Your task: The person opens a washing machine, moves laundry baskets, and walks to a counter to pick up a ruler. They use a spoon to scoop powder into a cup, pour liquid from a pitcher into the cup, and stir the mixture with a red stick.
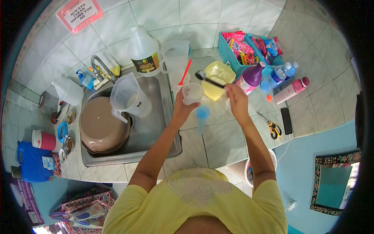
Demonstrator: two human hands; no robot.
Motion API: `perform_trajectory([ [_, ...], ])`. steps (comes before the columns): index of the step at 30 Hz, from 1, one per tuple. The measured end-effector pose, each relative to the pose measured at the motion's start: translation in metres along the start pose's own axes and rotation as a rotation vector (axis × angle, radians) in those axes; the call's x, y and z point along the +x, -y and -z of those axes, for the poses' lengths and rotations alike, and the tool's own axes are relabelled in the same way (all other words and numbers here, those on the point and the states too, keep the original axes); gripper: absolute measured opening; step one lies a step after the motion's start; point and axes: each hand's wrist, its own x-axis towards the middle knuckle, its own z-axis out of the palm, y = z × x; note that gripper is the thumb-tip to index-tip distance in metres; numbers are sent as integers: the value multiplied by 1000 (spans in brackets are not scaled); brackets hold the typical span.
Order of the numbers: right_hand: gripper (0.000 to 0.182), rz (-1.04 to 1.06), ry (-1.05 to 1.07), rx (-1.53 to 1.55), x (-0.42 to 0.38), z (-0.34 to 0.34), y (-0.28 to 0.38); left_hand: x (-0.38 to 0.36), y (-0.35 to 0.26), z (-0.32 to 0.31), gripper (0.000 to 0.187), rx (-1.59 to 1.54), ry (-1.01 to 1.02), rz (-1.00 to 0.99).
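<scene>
My left hand point(182, 109) grips a translucent plastic cup point(193, 93) over the counter beside the sink. In my right hand point(237, 100) is the handle of a black spoon point(213, 80), its head pointing left above the edge of a yellow tub point(220, 72). Pale powder lies in the tub. Behind the held cup stands another clear cup point(176, 76) with a red stirrer point(186, 71) slanting up from it. A blue scoop point(201, 113) rests on the tiles just below my left hand. What the held cup contains is hard to make out.
At left, the steel sink point(156, 132) holds a brown basin point(102, 124) and a clear pitcher point(131, 95). A large jug point(145, 50) stands behind. To the right are a purple bottle point(251, 78), blue baskets of packets point(230, 52), orange-handled scissors point(274, 128) and a phone point(286, 121).
</scene>
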Motion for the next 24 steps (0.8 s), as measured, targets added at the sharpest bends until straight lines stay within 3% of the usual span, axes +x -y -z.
perform_trajectory([
  [1,14,-5,5,1,3,1,-5,-2,6,2,64,-15,4,21],
  [3,13,-315,-45,42,13,4,-13,-8,19,5,65,-29,7,49],
  [7,15,-474,110,-53,21,0,-30,-31,46,9,68,130,-43,76],
  [9,18,48,-140,-490,17,-10,-28,-40,52,9,70,203,-56,78],
  [10,18,52,-129,-481,20,-10,-22,-44,53,8,72,143,-52,125],
  [12,22,-55,-126,142,35,3,1,-51,59,7,74,88,-74,183],
  [14,23,-102,-168,455,50,31,65,-55,73,9,78,74,-50,138],
  [17,49,294,-291,659,59,83,122,-57,65,7,79,166,-25,208],
  [19,36,501,-119,944,47,140,172,-63,59,10,78,258,-34,133],
  [21,36,710,54,1015,43,165,201,-69,60,16,77,345,-22,45],
  [24,36,829,143,979,38,182,224,-76,63,38,65,99,-210,104],
])
